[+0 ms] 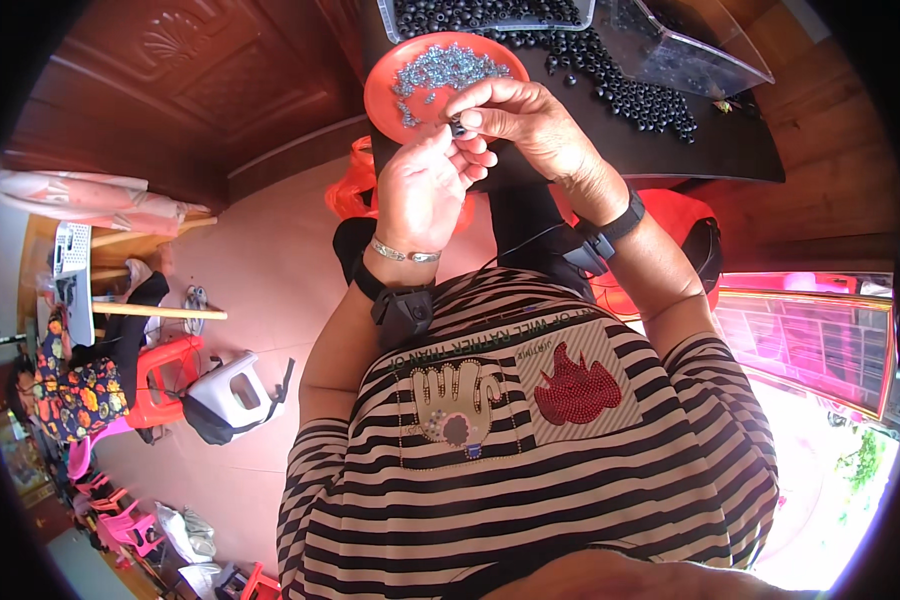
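Black and small, a rubber-like part [457, 127] is sitting pinched between both hands, just near of the orange dish [382, 88]. The left hand [420, 185] is curling closed around the part from below, thumb and fingers pressed on it. Moving right, the right hand [515, 118] is closing its thumb and forefinger on the top of the same part, so both grips are clamped on that one piece.

The step in hand appears to be fitting a metal piece into the black part; whether a screw is already seated is hidden by the fingertips. The next move would likely call for a firm twist or push with the right fingertips while the left hand is steadying the part.

The part is looking dark, round and matte, like the loose black beads [630, 90] that are lying scattered on the dark table [730, 150] farther right. Silvery screws [440, 68] are lying heaped in the dish, beside a clear tray [490, 15] of more black beads at the far edge.
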`<state>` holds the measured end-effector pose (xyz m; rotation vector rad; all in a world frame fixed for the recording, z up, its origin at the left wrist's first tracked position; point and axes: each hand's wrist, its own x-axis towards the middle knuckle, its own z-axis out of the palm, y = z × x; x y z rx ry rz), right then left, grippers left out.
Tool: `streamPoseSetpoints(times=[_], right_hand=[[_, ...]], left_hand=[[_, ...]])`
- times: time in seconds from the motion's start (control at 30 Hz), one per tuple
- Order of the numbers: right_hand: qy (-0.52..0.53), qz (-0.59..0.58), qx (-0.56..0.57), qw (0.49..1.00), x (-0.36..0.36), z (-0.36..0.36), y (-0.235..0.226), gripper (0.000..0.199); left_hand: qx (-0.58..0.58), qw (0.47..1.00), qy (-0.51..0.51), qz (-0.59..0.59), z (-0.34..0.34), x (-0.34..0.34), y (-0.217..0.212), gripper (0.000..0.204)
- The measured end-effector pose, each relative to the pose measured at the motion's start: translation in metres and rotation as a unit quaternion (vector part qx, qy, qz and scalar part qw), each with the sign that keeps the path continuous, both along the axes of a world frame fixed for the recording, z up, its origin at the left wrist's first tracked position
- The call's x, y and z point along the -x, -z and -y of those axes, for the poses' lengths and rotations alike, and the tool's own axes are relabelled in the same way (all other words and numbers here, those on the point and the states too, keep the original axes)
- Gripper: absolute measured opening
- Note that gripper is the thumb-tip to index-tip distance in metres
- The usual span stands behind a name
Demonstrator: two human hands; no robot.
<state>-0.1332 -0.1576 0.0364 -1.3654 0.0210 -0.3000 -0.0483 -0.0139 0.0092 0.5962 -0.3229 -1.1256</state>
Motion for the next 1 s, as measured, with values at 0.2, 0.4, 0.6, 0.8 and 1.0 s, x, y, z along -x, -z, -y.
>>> streamPoseSetpoints(times=[0.2,0.4,0.6,0.8,1.0], right_hand=[[0.002,0.023,-0.011,1.000,0.000,0.000,0.007,0.014],[-0.027,0.034,-0.109,0.993,-0.005,0.000,0.018,0.016],[-0.021,0.036,-0.160,0.986,-0.007,0.003,0.021,0.019],[0.106,-0.001,-0.096,0.990,-0.020,0.007,0.014,0.017],[0.135,0.016,-0.038,0.990,-0.022,0.003,0.006,0.015]], left_hand=[[0.000,1.000,0.000,0.012,-0.001,0.001,-0.001,0.024],[0.006,1.000,-0.009,0.021,-0.002,0.001,-0.004,0.024],[0.009,0.996,-0.040,0.084,-0.003,-0.007,-0.001,0.023],[-0.040,0.948,-0.115,0.294,0.010,-0.019,-0.026,0.023],[0.024,0.975,-0.032,0.216,0.027,-0.040,-0.023,0.021]])
